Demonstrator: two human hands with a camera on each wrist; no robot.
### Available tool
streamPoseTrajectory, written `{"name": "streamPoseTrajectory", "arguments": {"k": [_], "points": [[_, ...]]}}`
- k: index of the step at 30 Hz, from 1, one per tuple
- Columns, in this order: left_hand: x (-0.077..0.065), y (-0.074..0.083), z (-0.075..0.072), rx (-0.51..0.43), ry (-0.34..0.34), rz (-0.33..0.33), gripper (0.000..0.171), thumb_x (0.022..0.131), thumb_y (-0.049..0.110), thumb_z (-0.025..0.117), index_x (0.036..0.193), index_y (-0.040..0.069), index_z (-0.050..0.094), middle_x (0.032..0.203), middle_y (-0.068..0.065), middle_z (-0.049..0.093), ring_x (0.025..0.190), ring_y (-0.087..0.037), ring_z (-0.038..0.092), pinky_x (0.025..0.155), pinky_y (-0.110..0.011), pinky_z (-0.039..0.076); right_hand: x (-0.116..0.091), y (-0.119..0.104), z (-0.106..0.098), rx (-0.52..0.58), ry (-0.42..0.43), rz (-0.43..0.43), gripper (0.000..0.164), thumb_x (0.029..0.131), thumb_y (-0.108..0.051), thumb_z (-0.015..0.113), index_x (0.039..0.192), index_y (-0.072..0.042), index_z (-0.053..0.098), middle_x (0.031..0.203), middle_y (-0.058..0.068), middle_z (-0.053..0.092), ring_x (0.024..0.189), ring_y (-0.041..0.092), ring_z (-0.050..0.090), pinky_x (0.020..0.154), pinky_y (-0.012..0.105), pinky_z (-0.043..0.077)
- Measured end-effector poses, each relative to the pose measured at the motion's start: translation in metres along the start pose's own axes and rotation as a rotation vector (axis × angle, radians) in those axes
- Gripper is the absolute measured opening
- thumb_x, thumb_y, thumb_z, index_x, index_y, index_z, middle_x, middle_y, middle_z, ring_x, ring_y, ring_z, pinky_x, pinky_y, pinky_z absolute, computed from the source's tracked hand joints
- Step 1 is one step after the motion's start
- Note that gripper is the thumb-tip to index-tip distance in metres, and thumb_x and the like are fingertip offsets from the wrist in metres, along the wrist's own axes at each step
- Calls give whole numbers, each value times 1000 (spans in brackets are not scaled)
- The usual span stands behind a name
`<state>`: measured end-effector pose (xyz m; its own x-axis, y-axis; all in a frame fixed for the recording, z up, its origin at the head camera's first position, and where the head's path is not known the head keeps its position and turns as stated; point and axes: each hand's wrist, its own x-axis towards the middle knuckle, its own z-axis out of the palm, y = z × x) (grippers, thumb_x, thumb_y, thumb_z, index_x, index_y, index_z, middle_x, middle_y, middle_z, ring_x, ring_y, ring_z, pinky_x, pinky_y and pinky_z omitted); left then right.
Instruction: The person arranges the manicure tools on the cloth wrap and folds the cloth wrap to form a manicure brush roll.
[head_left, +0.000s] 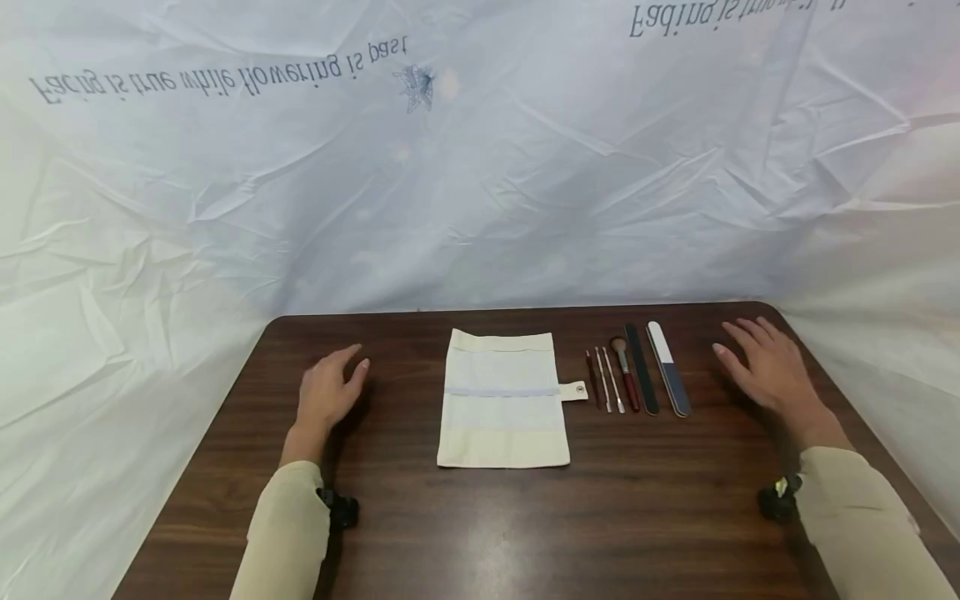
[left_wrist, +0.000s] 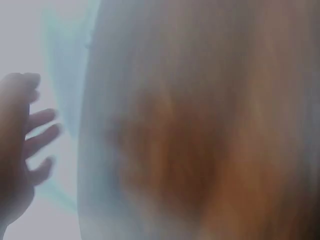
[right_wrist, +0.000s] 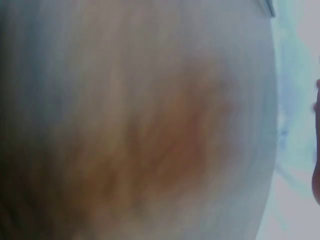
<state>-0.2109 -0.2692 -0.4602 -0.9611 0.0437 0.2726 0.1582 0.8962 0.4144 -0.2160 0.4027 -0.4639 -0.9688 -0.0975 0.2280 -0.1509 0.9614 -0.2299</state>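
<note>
My left hand [head_left: 326,393] is at the left of the table, fingers relaxed and holding nothing; part of the hand [left_wrist: 15,150] shows at the left edge of the left wrist view. My right hand [head_left: 774,373] is over the table's right side, fingers spread and free. Between them a cream cloth pouch [head_left: 504,408] lies spread flat, its snap strap [head_left: 574,391] pointing right. Nearest my right hand is a white-and-blue nail buffer [head_left: 668,368]. Left of it lie a black nail file [head_left: 642,369], a red-handled brush [head_left: 626,375], two slim metal tools [head_left: 614,380] and a thin dark red stick [head_left: 594,379].
The dark wooden table [head_left: 495,533] has rounded far corners. Behind it and along both sides hangs a wrinkled pale sheet [head_left: 450,192] with printed lettering. Black wrist cameras [head_left: 341,507] sit at both cuffs. In both wrist views the tabletop is blurred.
</note>
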Motion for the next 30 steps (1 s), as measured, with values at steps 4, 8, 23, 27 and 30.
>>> {"name": "streamPoseTrajectory", "arguments": {"k": [4, 8, 23, 27, 30], "points": [[2, 22, 2, -236, -57, -56, 37, 104, 23, 58, 134, 3, 64, 118, -23, 73, 93, -40, 71, 81, -51, 56, 8, -15, -5, 155, -45, 67, 64, 109, -44, 38, 146, 8, 43, 139, 40, 47, 124, 60, 44, 100, 74, 33], [5, 48, 11, -462, -189, -99, 37, 103, 18, 60, 134, -1, 62, 114, -26, 73, 93, -35, 75, 76, -38, 59, 13, -35, -9, 283, -100, 150, 61, 108, -42, 41, 141, 8, 49, 127, 40, 58, 109, 55, 56, 92, 69, 43], [-1, 104, 58, -659, -361, -187, 28, 99, 12, 66, 125, 3, 70, 103, -18, 71, 83, -17, 66, 76, -35, 61, 19, -69, 3, 351, -282, 288, 63, 101, -43, 56, 124, 15, 63, 100, 28, 72, 81, 27, 70, 65, 32, 53], [-2, 102, 61, -628, -338, -177, 21, 98, 11, 66, 116, 3, 74, 98, -16, 72, 78, -15, 63, 71, -32, 59, 21, -76, 7, 297, -280, 332, 62, 97, -46, 61, 118, 12, 68, 107, 30, 71, 89, 36, 69, 70, 40, 55], [-3, 99, 63, -639, -342, -172, 22, 99, 9, 65, 117, 1, 73, 103, -18, 73, 81, -16, 65, 73, -32, 59, 21, -78, 9, 253, -276, 345, 57, 95, -44, 65, 112, 11, 70, 104, 29, 71, 85, 36, 68, 70, 43, 54]]}}
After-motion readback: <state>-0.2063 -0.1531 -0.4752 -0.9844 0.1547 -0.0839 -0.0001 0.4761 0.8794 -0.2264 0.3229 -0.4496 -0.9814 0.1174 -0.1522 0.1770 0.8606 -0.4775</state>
